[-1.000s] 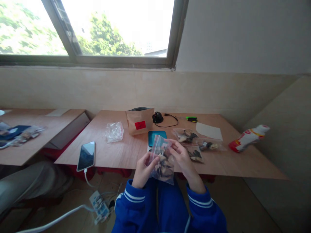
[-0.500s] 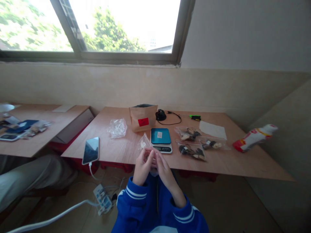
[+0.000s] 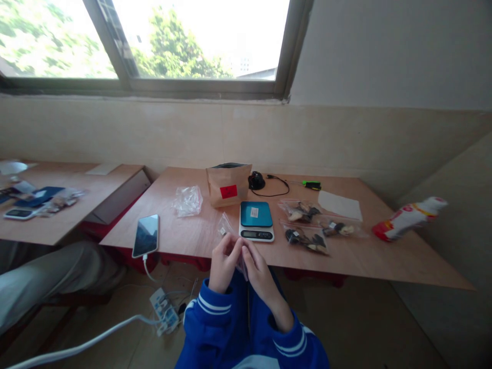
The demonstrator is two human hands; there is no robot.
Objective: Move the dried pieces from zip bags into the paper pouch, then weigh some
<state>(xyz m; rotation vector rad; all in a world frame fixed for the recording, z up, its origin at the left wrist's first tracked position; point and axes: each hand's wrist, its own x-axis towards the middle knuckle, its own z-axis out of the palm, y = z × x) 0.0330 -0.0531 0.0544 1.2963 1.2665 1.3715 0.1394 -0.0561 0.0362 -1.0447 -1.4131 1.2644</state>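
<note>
Just in front of the table's near edge, my left hand (image 3: 225, 260) and my right hand (image 3: 258, 267) meet with fingertips pinched together. Between them is a clear plastic zip bag (image 3: 225, 224), its labelled corner poking up beyond my left fingers and more film hanging below. My fingers hide most of the bag, so its contents are not visible. Right behind my hands sits a small digital scale (image 3: 257, 234) with a blue plate, carrying only a white sticker. Zip bags of dried mushroom-like pieces (image 3: 305, 240) lie to the right of it.
Behind the scale stands an open brown paper pouch (image 3: 228, 179); crumpled clear bags (image 3: 188, 201) lie left of it. A charging phone (image 3: 146, 234) rests near the left edge. Further right are a screwdriver (image 3: 310, 185), a white paper (image 3: 340, 206) and a bottle (image 3: 407, 219). Someone's leg (image 3: 61, 279) shows at left.
My hands have drawn closer together, fingertips now meeting on the bag. The bag's upper corner has shifted slightly left. The whole view has moved a little.
</note>
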